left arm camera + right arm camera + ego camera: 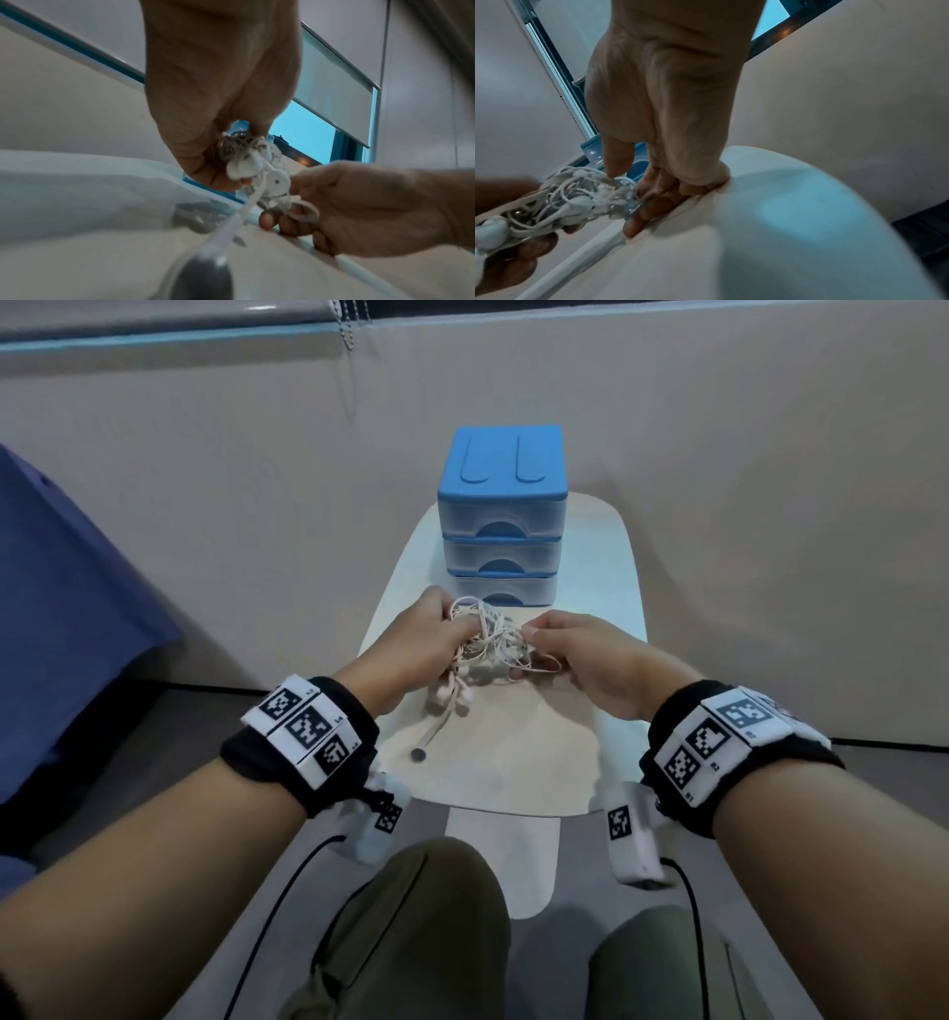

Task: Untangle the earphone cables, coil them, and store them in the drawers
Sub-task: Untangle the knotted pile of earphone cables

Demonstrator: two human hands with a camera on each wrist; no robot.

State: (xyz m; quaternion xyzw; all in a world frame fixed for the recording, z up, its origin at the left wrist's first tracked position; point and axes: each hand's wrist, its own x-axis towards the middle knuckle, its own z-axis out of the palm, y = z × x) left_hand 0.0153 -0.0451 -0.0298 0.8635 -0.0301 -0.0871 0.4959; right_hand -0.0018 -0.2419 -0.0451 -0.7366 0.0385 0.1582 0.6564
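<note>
Fingers of the left hand (411, 642) curl round a white tangle of earphone cables (488, 644), lifted just above the pale surface (590, 588). Right hand (580, 660) pinches a strand at the tangle's edge. Blue drawers (502, 516) stand behind, all shut.

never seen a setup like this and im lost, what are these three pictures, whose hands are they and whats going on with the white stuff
No machine here: a person wears one camera on the head and one on each wrist. The big picture looks down from the head; the other two look along each hand from below. The black wrist bands with checkered squares hold those cameras. On the small white table stands a blue drawer box, all three drawers closed. In front of it, the left hand grips a tangled bundle of white earphone cables, and the right hand pinches a strand at its edge. One plug trails onto the table.
</note>
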